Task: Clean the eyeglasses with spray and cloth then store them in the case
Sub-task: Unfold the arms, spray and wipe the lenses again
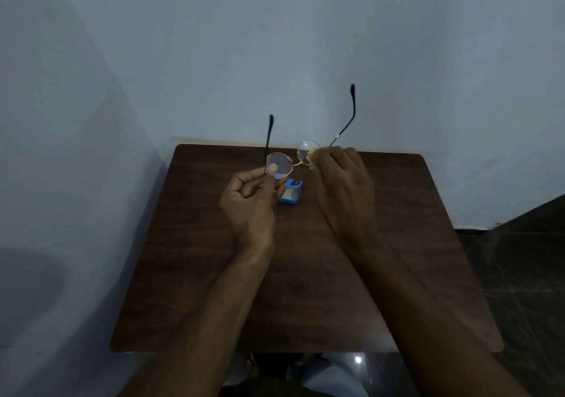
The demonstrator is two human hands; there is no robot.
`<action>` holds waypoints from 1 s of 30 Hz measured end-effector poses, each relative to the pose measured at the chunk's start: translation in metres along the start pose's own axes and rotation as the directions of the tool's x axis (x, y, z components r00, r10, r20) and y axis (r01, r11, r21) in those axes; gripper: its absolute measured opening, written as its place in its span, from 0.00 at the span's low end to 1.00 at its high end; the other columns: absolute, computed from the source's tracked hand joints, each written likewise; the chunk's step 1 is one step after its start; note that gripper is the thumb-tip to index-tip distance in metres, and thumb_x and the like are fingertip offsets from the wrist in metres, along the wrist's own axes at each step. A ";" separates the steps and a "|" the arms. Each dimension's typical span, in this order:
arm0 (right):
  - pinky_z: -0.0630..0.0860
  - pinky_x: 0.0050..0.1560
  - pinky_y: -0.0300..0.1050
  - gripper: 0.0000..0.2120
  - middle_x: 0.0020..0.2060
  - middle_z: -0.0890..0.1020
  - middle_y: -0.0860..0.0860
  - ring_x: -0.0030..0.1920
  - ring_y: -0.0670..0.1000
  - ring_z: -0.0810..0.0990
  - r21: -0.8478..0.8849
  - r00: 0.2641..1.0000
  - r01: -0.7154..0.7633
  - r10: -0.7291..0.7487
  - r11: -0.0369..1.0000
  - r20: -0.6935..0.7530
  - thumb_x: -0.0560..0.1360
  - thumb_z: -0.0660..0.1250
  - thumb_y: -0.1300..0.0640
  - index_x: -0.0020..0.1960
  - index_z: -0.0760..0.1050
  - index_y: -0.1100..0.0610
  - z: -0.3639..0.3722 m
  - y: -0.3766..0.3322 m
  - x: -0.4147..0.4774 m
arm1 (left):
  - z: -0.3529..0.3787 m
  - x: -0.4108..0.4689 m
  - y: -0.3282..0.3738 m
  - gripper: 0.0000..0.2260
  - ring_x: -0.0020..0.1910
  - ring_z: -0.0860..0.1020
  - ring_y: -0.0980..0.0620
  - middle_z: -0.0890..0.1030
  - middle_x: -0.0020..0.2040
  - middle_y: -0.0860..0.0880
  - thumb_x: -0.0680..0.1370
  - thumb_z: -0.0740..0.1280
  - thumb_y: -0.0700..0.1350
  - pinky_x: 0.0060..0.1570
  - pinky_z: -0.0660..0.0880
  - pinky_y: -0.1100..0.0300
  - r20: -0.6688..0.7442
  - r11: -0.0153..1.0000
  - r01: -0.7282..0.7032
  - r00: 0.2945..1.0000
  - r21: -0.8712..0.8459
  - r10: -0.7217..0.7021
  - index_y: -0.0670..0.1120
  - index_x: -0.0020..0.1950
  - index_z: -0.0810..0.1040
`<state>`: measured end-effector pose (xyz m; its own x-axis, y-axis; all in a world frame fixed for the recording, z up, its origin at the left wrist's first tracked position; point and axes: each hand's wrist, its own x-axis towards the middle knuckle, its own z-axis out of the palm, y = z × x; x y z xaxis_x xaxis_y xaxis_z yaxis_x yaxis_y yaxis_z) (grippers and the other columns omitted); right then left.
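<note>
The thin metal-framed eyeglasses (294,163) with round clear lenses and dark temple tips are held in the air above the far half of the dark brown wooden table (305,289), clear of its surface. Both temples are unfolded and point up and away from the person. The left hand (249,200) grips the eyeglasses at the left lens: thumb and forefinger pinch the rim beside the hinge, and the remaining fingers are curled into the palm. The right hand (342,182) is closed round a small yellow cloth (312,159) and presses it against the outer side of the right lens; only a crumpled edge of the cloth shows beyond the fingers. The right lens sits higher and farther from the person than the left, so the frame is tilted. A small blue case (290,193) rests on the table below the eyeglasses, between the two hands and nearer the far edge than the near edge. It appears to stand open with a pale interior, though the dim light leaves this uncertain. The table's far edge meets a pale wall (275,60). Dark floor (519,274) shows beyond the table's right edge.
</note>
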<state>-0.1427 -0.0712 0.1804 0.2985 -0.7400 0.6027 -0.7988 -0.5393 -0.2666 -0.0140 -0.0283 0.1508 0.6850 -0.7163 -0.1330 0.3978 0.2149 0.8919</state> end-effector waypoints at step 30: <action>0.78 0.49 0.48 0.05 0.49 0.87 0.52 0.49 0.56 0.83 0.164 0.984 0.039 -0.009 0.986 -0.180 0.78 0.74 0.65 0.52 0.86 0.59 0.001 -0.019 0.034 | -0.029 0.025 0.024 0.07 0.53 0.85 0.59 0.84 0.55 0.56 0.77 0.74 0.38 0.55 0.83 0.63 0.436 0.476 -0.799 0.600 0.367 0.671 0.42 0.55 0.85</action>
<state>-0.1174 -0.0864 0.2051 0.2071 -0.6509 0.7304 -0.6901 -0.6263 -0.3625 0.0299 -0.0219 0.1561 0.4118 -0.5749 0.7071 -0.5822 0.4309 0.6894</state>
